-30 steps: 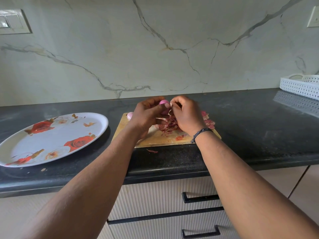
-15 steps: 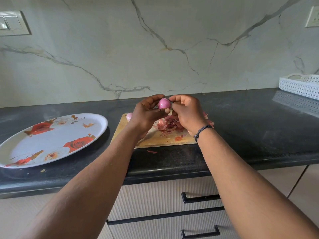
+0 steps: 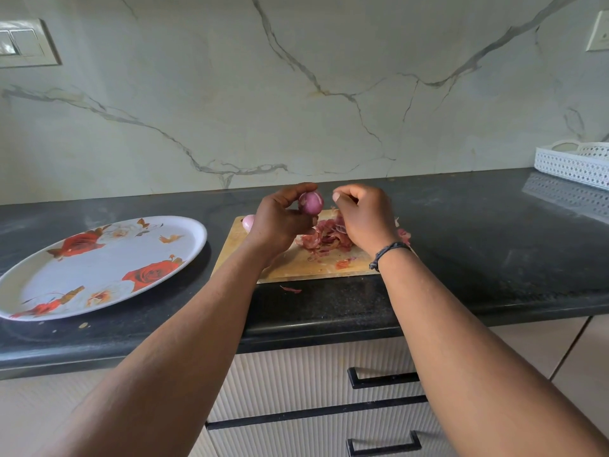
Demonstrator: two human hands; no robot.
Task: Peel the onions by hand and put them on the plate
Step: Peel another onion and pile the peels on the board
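Onion (image 3: 310, 202) sits mid-frame, gripped in my left hand (image 3: 280, 222); my right hand (image 3: 364, 219) is curled beside it, can't tell if it's pinching skin. Plate (image 3: 184, 255) lower left.

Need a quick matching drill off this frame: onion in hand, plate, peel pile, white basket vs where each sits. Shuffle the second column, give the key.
Things:
1. onion
2. plate
3. peel pile
4. basket

Places:
A. far right of the counter
B. on the cutting board
C. held up by the left hand
D. on the counter, left of the board

Pairs: 1-C, 2-D, 3-B, 4-A
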